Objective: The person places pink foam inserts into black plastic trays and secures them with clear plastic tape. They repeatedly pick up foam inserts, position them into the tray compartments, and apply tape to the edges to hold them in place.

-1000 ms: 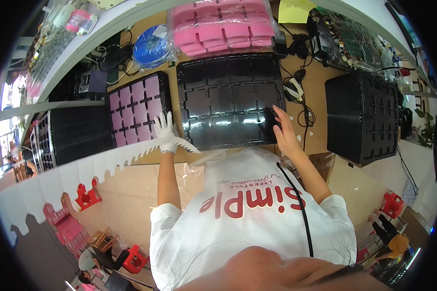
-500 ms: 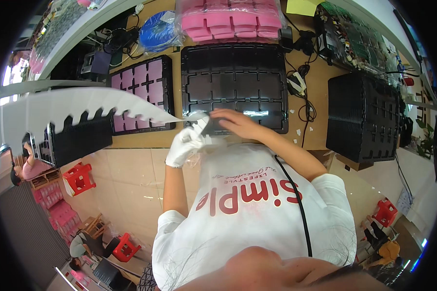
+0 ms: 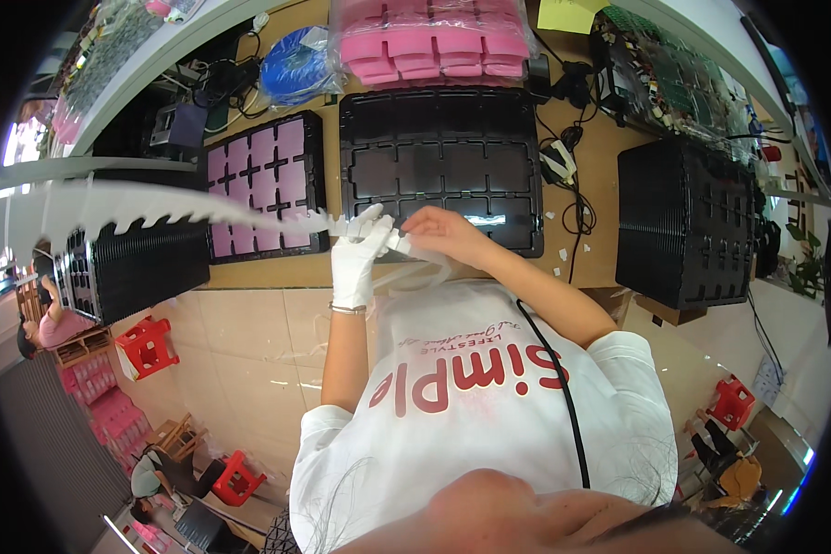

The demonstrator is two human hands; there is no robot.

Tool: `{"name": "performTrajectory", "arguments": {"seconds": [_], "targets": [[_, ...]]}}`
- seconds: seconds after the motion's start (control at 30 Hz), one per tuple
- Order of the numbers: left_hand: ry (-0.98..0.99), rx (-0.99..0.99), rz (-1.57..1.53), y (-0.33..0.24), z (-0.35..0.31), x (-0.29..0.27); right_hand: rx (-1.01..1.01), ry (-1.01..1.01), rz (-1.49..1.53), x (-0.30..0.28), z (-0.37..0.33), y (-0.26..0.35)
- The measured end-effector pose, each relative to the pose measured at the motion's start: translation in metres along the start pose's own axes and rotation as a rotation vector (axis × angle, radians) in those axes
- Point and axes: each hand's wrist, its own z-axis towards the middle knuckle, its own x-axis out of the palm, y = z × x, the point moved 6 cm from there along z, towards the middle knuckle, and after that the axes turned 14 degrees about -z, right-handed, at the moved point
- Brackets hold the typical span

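My left hand (image 3: 358,251), in a white glove, pinches the end of a long white strip with a toothed edge (image 3: 157,208) that stretches away to the left. My bare right hand (image 3: 445,231) grips the same strip end right beside the glove, at the table's near edge. Just beyond both hands lies an empty black compartment tray (image 3: 439,166). A second black tray filled with pink squares (image 3: 263,180) sits to its left.
A stack of black trays (image 3: 688,217) stands at the right, another stack (image 3: 134,268) at the left. Pink trays in a clear bag (image 3: 434,42), a blue cable coil (image 3: 295,69) and circuit boards (image 3: 674,74) lie at the back. Red stools (image 3: 148,346) stand on the tiled floor.
Both hands came back from the black tray to the table's near edge and met on the strip end. The white strip swung up and now stretches out to the left.
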Motion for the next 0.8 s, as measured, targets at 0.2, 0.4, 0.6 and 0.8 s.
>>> {"name": "performTrajectory", "arguments": {"seconds": [0.2, 0.4, 0.6, 0.8], "targets": [[-0.042, 0.153, -0.127, -0.019, -0.003, 0.028, 0.027, -0.139, -0.214, -0.010, 0.001, -0.005], [-0.174, -0.019, 0.062, 0.007, 0.015, -0.006, -0.745, -0.441, -0.820, -0.003, -0.003, 0.029], [-0.317, 0.146, -0.108, 0.000, 0.031, -0.040, -0.493, -0.464, -0.583, -0.041, 0.107, 0.043], [-0.330, 0.083, 0.037, -0.001, 0.043, -0.045, -0.422, -0.609, -0.948, -0.093, 0.229, 0.032]]}}
